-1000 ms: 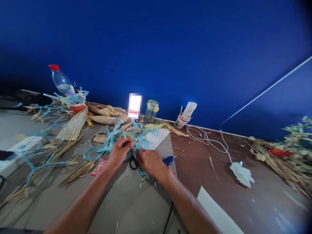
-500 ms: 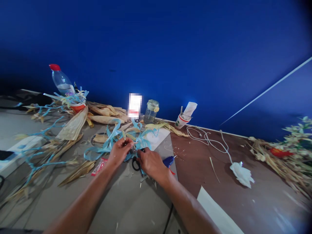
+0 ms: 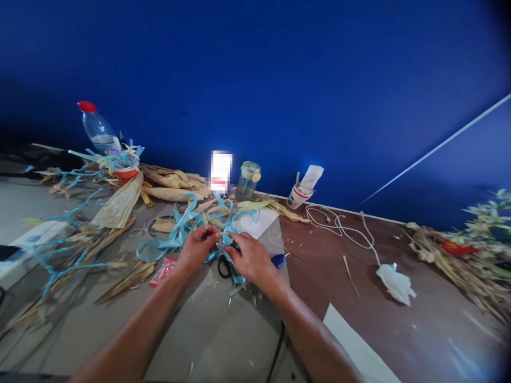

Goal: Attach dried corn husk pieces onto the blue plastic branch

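Observation:
My left hand (image 3: 199, 249) has its thumb and forefinger pinched together on a small pale strip (image 3: 222, 234), too small to name. My right hand (image 3: 251, 256) meets it from the other side, fingers bent close against the same strip; its far end is hidden. Below the hands lies a pair of scissors, of which a black handle loop (image 3: 224, 267) shows. Light-blue ribbon (image 3: 181, 223) curls behind and left of my left hand, and more of it lies beneath both hands. Beside my right hand rests a blue tool with a pointed tip (image 3: 278, 260), partly covered.
Dried corn husks (image 3: 175, 180) and blue-wrapped stems (image 3: 75, 270) spread to the left. Along the wall stand a red-capped bottle (image 3: 98, 130), a lidded jar (image 3: 248, 181) and a cup (image 3: 298, 198). A white cable (image 3: 351, 233) and crumpled tissue (image 3: 396, 284) lie right.
My right hand has come off the scissors and shifted slightly up, its fingers now against the pale strip. The scissors' handle lies below it. My left hand has hardly moved.

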Available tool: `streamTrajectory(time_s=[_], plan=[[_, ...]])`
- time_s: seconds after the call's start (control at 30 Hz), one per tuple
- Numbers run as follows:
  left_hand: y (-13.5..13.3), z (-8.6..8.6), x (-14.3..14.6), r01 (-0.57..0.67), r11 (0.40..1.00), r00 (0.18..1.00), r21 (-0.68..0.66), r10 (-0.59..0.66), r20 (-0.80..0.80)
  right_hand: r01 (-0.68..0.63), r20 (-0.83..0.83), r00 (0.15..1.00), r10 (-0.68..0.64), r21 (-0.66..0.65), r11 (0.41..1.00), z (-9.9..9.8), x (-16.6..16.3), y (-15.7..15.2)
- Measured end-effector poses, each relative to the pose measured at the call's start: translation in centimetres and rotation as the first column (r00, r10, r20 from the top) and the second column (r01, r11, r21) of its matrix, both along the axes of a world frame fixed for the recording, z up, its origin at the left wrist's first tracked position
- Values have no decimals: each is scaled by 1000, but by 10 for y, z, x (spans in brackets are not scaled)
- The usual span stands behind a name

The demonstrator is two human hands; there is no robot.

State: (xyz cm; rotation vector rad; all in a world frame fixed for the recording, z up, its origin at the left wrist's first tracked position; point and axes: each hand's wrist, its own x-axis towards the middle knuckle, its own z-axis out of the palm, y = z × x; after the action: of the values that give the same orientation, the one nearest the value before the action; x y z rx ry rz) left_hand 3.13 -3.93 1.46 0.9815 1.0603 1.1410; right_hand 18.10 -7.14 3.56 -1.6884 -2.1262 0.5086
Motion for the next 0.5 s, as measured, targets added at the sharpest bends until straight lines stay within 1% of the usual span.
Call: streamTrajectory(time_s=[0.03, 0.1, 0.17, 0.23, 0.3, 0.37, 0.43, 0.5], plan=[[-1, 0, 1, -1, 1000, 1000, -3, 1, -1, 31, -126, 992, -26, 36, 999, -4, -1, 2], [-2, 1, 2, 5, 1000, 1000, 2, -5, -9, 94, -345, 936, -62, 75, 993, -12, -3, 6], [-3, 1, 3, 31, 999, 999, 11, -30, -18, 144, -482, 873, -75, 108, 984, -17, -5, 9], [-3, 0, 4, 63, 998, 997, 13, -62, -38, 171, -548, 834, -57, 160, 972, -19, -7, 10], [-4, 0, 5, 89, 996, 994, 14, -88, -63, 179, -576, 817, -32, 201, 963, -17, -6, 11], [-5, -1, 5, 115, 993, 992, 0, -115, -54, 188, -592, 805, -24, 216, 958, -13, -5, 10], [-6, -1, 6, 128, 992, 992, -9, -128, 16, 215, -614, 788, -45, 205, 955, -9, -3, 10], [-7, 0, 6, 127, 992, 984, 0, -126, 128, 234, -647, 758, -83, 152, 960, -6, -1, 10]])
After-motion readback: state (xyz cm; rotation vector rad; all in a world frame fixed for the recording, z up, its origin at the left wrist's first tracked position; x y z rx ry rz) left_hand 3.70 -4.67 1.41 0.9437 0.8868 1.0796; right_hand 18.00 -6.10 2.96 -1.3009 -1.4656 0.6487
